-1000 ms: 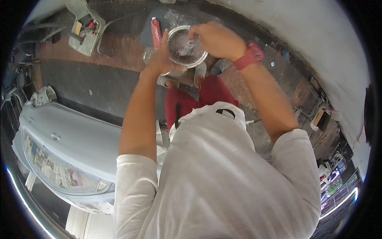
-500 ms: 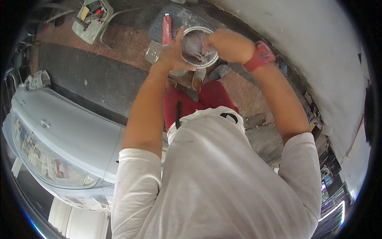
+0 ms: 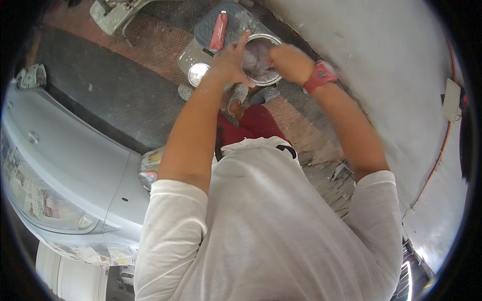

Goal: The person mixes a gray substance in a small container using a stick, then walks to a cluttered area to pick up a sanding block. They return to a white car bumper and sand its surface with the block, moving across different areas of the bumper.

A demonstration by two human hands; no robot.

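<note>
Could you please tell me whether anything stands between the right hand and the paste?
Nothing visible does: the right hand reaches into the open can over the greyish paste; the left hand is at the can's left.

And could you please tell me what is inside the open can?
Greyish paste lies inside the can; the right hand covers part of it, and anything beneath is hidden.

So the can (image 3: 269, 81) is round and lidless, with a pale silvery rim and its mouth facing up at the camera. Sitting inside the can is this pinkish-grey paste (image 3: 257, 56), thick and kinda lumpy, surface all uneven rather than smoothed flat.
</note>
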